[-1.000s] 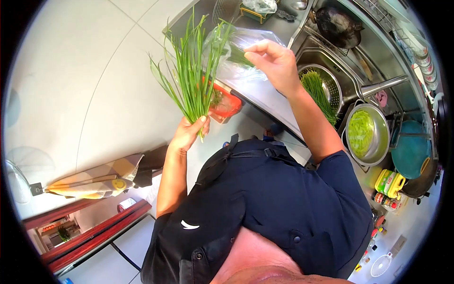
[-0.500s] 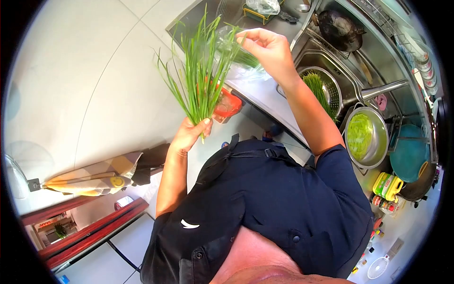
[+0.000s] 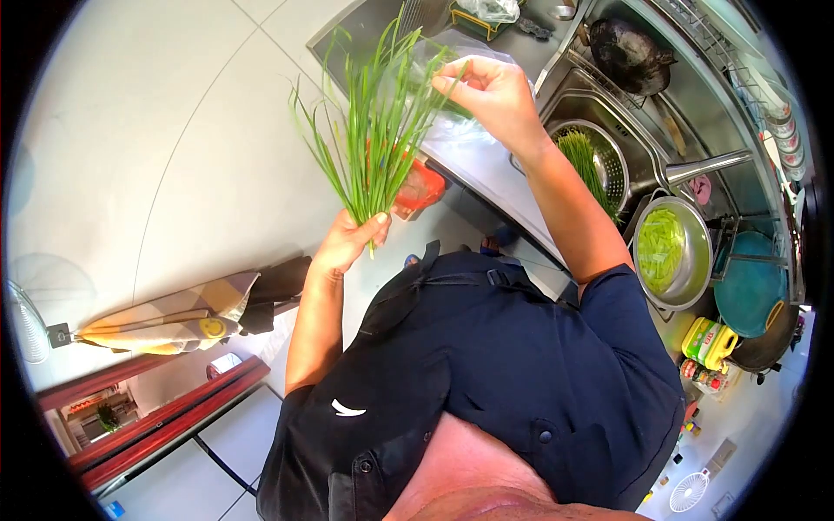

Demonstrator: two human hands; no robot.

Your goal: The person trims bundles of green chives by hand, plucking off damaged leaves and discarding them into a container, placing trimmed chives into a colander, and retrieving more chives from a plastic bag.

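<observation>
My left hand (image 3: pixel 343 243) is closed around the lower ends of a bunch of garlic chives (image 3: pixel 375 143), whose long green blades fan out upward. My right hand (image 3: pixel 493 94) pinches near the tip of a blade at the bunch's right edge. Just behind that hand, a clear plastic bag (image 3: pixel 465 126) lies on the counter. Below the bunch and partly hidden by it is a red bin (image 3: pixel 424 193) with something pale inside.
A perforated colander (image 3: pixel 615 169) with more green stalks sits in the sink (image 3: pixel 599 104). Beside it a metal pan (image 3: pixel 698 252) holds cut pale-green vegetable. A blackened wok (image 3: pixel 625 56), a yellow bottle (image 3: pixel 711 343) and a green lid (image 3: pixel 747 282) stand along the right.
The chive blades have shifted slightly to the right. My right hand keeps its pinch at the bunch's edge, and my left hand keeps its hold.
</observation>
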